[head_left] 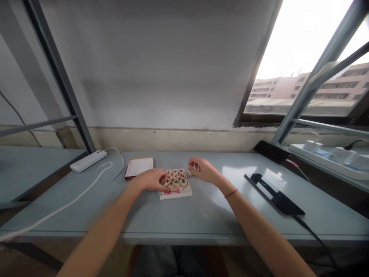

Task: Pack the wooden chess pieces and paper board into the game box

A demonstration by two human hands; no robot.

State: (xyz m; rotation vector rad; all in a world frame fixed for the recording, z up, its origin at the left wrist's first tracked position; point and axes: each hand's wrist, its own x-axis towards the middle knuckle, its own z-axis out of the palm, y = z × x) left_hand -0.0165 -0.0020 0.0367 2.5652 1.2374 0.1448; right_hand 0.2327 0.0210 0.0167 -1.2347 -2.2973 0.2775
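Observation:
A shallow white box (175,195) lies on the desk, holding rows of round Chinese chess pieces (176,183) with red and black characters. My left hand (151,179) reaches over its left side, thumb and fingers curled around a piece at the left end of the rows; whether that piece is lifted I cannot tell. Just off the box's right edge, my right hand (200,169) is closed, with pale Chinese chess pieces showing between its fingers and at the fingertips. How many it holds is partly hidden. Behind my left hand lies the open box lid (140,167), white inside with a red side.
A white power bank-like device (88,161) with a white cable lies at the left. On the right are a black tablet (275,195) with a cable and another dark device (271,151). A power strip (331,159) with chargers sits on the right shelf. Metal frame posts flank the desk (184,227).

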